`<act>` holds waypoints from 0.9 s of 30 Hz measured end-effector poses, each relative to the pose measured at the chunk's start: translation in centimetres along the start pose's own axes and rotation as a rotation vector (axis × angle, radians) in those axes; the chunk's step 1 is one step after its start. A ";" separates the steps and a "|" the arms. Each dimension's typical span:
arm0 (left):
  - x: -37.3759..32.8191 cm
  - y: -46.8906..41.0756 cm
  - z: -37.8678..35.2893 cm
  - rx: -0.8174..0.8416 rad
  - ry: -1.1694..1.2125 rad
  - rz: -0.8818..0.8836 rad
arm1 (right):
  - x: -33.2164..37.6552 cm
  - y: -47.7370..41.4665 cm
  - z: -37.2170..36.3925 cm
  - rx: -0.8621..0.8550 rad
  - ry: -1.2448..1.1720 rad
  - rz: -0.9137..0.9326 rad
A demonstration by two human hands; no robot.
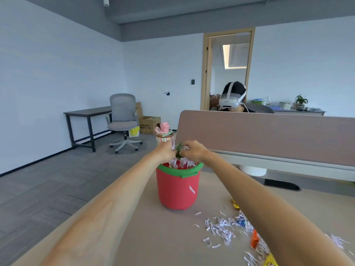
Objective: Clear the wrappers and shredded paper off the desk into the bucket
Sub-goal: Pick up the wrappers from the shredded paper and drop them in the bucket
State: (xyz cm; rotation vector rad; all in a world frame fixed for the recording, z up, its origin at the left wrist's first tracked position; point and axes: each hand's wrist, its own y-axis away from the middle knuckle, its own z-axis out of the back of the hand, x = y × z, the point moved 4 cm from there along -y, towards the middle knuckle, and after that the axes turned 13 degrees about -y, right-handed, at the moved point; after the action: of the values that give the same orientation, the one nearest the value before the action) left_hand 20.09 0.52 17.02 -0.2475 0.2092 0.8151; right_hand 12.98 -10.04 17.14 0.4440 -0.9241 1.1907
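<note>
A red bucket [177, 189] with a green rim stands on the tan desk [153, 237]. Shredded paper fills it to the rim. Right above the bucket, my left hand [166, 151] and my right hand [194, 151] press together around a clump of shredded paper and a green wrapper [180, 149]. More white shreds [222, 228] lie scattered on the desk to the right, mixed with a blue wrapper [241, 222], an orange wrapper [255, 239] and yellow wrappers [269, 261]. My right forearm hides part of that litter.
A pink-lidded striped bottle [164, 134] stands just behind the bucket. A brown divider panel [269, 135] runs along the desk's far side, with a person in a headset [233, 97] behind it. A grey office chair [124, 121] and dark table [86, 114] stand far left.
</note>
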 end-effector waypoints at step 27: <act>-14.3 6.6 -5.0 -0.082 -0.229 -0.502 | -9.8 17.6 11.3 -0.186 0.374 -0.114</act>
State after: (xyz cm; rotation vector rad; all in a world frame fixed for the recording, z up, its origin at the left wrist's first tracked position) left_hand 5.21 -6.45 15.30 -0.2666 -0.1021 0.3488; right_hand -8.26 -18.03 12.92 0.1155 -0.6675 1.0282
